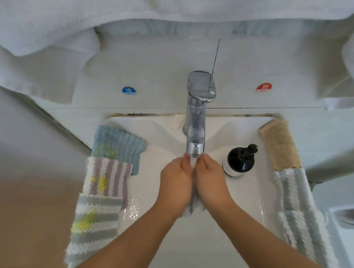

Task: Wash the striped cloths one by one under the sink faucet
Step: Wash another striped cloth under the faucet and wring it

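I've got one cloth (pixel 192 204) bunched between my two hands, right under the faucet (pixel 197 123), and water is running down onto it. My left hand (pixel 175 184) and right hand (pixel 211 184) are both curled shut around the cloth, knuckles nearly touching, with just a pale grey-white tail poking out below my wrists. This looks like the rub-and-rinse step for this one, mid-task by my reckoning.

On the sink's left rim, three cloths wait in a row: a blue cloth (pixel 118 146) at the back, a purple-striped cloth (pixel 108 178) in the middle, a grey-striped cloth (pixel 94 223) nearest me, all three showing yellow stains. On the right rim lie a beige cloth (pixel 280 142) and two grey-striped ones (pixel 299 210), looking clean.

Next, I'd say: wring this one out and lay it on the right, then reach left for a stained one.

The basin (pixel 220 254) holds only water drops and my cloth; a black pump bottle (pixel 240 159) stands inside its right edge, contents hidden.
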Tool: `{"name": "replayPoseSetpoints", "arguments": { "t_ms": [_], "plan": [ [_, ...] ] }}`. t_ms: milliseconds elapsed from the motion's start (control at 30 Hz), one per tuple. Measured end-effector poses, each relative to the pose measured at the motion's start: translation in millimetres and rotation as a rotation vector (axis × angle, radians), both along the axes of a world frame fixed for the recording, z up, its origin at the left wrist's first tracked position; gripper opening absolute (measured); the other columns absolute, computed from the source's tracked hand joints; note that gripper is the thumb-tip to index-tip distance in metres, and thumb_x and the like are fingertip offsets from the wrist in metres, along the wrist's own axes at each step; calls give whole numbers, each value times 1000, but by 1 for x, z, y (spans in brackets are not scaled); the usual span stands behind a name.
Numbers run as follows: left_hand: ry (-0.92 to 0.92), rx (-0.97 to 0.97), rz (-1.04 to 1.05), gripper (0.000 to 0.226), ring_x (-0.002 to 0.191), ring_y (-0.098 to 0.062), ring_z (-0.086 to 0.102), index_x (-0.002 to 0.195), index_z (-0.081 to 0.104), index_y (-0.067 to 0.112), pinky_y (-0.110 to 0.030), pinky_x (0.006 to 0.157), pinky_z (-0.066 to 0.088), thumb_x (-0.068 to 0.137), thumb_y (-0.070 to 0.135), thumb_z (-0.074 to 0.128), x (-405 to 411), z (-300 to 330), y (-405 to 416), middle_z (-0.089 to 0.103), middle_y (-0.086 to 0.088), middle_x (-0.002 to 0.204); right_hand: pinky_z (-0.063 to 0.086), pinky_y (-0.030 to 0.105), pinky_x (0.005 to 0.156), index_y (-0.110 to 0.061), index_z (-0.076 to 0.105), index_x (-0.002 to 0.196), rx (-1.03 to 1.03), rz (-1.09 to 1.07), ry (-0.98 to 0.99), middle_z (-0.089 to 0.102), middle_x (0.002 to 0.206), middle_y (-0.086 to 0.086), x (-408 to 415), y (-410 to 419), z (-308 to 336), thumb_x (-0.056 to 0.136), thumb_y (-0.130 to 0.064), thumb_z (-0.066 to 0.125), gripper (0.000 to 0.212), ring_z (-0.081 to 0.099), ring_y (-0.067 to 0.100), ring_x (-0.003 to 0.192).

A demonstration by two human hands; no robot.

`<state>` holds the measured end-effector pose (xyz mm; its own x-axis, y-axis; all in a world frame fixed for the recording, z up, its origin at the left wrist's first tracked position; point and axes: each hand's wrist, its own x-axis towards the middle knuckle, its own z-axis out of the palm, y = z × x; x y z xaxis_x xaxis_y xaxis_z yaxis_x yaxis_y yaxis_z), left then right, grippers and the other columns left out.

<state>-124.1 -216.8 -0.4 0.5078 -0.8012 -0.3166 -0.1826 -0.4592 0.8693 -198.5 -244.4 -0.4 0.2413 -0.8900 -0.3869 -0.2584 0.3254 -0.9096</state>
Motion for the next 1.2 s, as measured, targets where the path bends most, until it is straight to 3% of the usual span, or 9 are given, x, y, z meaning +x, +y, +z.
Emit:
{"name": "replayPoseSetpoints", "arguments": {
  "t_ms": [100,267,367,433,533,733,933,1033,1200],
  "plan": [
    [54,-26,62,43,69,-26,61,68,53,17,-42,69,50,104,31,37,4,-3,-6,60,-6,68,46,29,54,-13,53,71,-23,76,13,62,61,15,-1,12,0,103,-37,39,42,60,23,54],
    [58,62,41,42,65,-22,54,67,49,10,-16,52,39,104,27,38,-3,-9,-6,55,-4,64,41,25,53,-14,48,64,-51,-64,72,51,58,3,-2,-3,4,102,-25,39,40,48,8,52],
    [140,0,165,47,65,-21,55,74,55,4,-30,62,46,105,32,34,9,-8,-11,57,-11,68,41,21,40,-14,50,69,36,31,-26,57,55,9,0,17,12,103,-32,40,39,54,14,42],
    [133,26,105,48,64,-21,57,73,55,3,-35,63,47,104,34,36,4,-8,-7,59,-10,67,45,22,48,-16,52,69,-6,16,30,59,61,7,0,7,5,102,-34,40,39,56,15,51],
    [83,99,-17,43,60,-18,54,65,50,13,-18,51,41,104,27,40,-5,-8,-3,53,0,57,49,32,63,-16,52,67,-64,-85,60,59,65,3,0,-9,-2,102,-31,41,39,56,14,62],
    [71,30,77,49,71,-30,63,72,56,5,-40,71,51,105,33,33,6,-4,-7,64,-14,73,44,23,51,-16,52,70,-60,7,63,58,60,1,1,11,-1,103,-33,39,39,56,6,49],
    [-29,61,-2,43,61,-15,57,66,49,18,-14,50,38,105,27,34,3,-7,-7,56,1,63,39,15,48,-20,49,65,-106,-13,34,54,51,-3,0,9,1,103,-30,40,40,52,-2,44],
    [10,-29,43,46,68,-21,62,68,52,17,-30,64,50,105,34,33,8,-7,-4,61,-5,68,47,21,51,-19,56,72,-137,53,31,62,59,4,1,19,5,101,-42,43,39,61,6,50],
    [63,10,8,41,69,-24,61,69,52,14,-33,67,47,104,30,38,-5,-2,4,60,-6,68,40,20,55,-17,47,65,-134,-22,118,52,60,-4,3,-5,1,100,-21,45,35,50,2,52]
  ]
}}
